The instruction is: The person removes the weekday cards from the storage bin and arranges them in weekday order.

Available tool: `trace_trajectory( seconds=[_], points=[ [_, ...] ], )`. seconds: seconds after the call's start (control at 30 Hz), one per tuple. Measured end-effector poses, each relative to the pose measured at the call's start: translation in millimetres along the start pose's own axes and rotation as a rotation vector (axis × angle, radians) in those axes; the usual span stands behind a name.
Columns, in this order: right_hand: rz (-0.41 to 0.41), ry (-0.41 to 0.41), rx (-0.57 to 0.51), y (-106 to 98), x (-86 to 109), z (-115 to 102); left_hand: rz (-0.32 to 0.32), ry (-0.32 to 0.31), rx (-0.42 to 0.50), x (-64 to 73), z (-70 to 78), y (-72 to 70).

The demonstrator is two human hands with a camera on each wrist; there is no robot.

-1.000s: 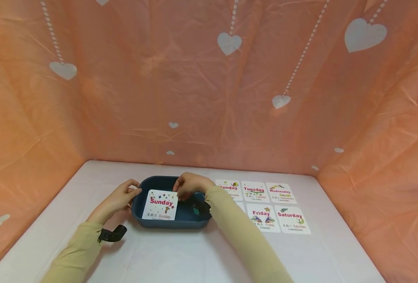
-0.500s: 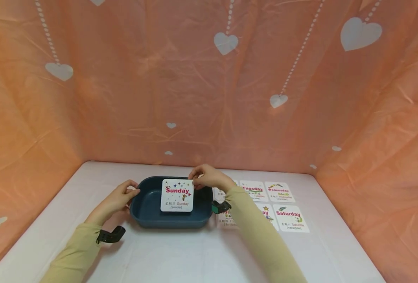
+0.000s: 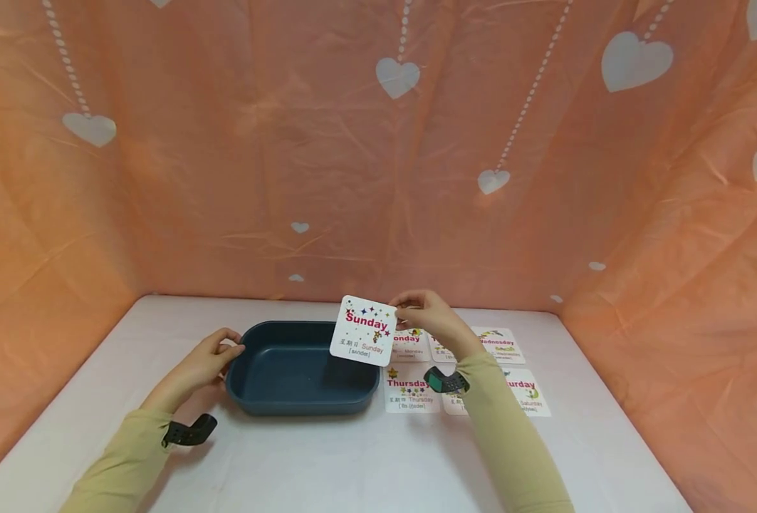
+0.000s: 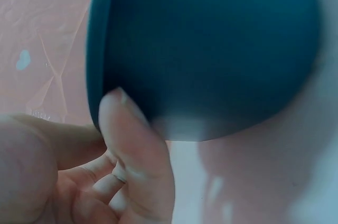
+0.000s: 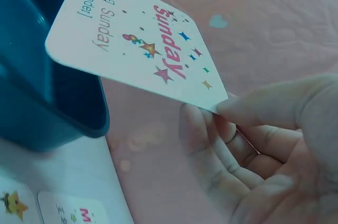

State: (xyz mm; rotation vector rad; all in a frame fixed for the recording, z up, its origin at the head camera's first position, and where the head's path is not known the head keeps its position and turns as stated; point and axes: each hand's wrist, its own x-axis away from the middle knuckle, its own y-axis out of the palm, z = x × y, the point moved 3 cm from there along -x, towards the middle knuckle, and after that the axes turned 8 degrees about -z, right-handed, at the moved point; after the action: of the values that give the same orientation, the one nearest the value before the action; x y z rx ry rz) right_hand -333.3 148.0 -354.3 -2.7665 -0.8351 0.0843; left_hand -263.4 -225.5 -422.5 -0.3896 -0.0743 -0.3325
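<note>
In the head view, my right hand (image 3: 432,318) pinches a square white card (image 3: 364,331) printed "Sunday" by its upper right corner. The card is raised and tilted, overlapping the right end of a dark blue oval tub (image 3: 301,409). Seen from the right wrist, my thumb and fingers meet at one corner of the card (image 5: 132,39), which hangs apart from the tub (image 5: 37,134). At the tub's left end, my left hand (image 3: 200,362) pinches the rim. In the left wrist view its thumb (image 4: 134,145) lies against the tub's inner wall, with fingers outside.
Rows of day cards lie right of the tub on the white table (image 3: 327,463). Among them are Monday (image 3: 410,349), Thursday (image 3: 409,397), Wednesday (image 3: 505,342) and Saturday (image 3: 532,392); my right arm partly covers some. Orange cloth (image 3: 327,171) with white hearts encloses the table.
My right hand has lifted the Sunday card out of the tub and carried it right and up, tilting it. My left hand stays at the tub's left rim. The head view has shifted slightly.
</note>
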Motion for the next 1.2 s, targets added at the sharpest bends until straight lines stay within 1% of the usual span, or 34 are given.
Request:
trace_trajectory(
  seconds=[0.07,0.2,0.33,0.4,0.53,0.73,0.83,0.97,1.07,1.2],
  points=[
    [0.013,-0.005,-0.005,-4,9.2,0,0.001,0.005,0.004,0.6,-0.1,0.3],
    [0.048,0.012,-0.009,-11,28.4,4,0.012,0.013,-0.001,2.2,-0.5,-0.5],
    [0.085,0.036,-0.01,-15,47.4,11,0.018,0.024,-0.006,3.0,-0.8,-0.9],
    [0.089,0.044,-0.004,-16,56.0,16,0.02,0.025,-0.01,3.4,-0.8,-0.7],
    [0.077,0.077,0.006,-14,73.6,31,0.026,0.016,-0.022,3.9,-1.1,-0.8],
    [0.049,0.136,0.044,-9,97.7,54,0.018,0.017,-0.018,2.9,-1.5,-1.4],
    [0.05,0.196,0.05,-6,107.7,66,0.016,0.022,-0.018,2.8,-2.0,-1.0],
    [0.032,0.249,0.078,-5,118.8,79,0.02,0.02,-0.025,2.2,-2.7,-0.7],
    [0.005,0.235,0.109,-4,125.4,85,0.021,0.016,-0.026,1.0,-3.2,-0.6],
    [-0.03,0.217,0.095,-1,130.9,91,0.024,0.022,-0.018,-0.6,-4.4,0.0]
  ],
)
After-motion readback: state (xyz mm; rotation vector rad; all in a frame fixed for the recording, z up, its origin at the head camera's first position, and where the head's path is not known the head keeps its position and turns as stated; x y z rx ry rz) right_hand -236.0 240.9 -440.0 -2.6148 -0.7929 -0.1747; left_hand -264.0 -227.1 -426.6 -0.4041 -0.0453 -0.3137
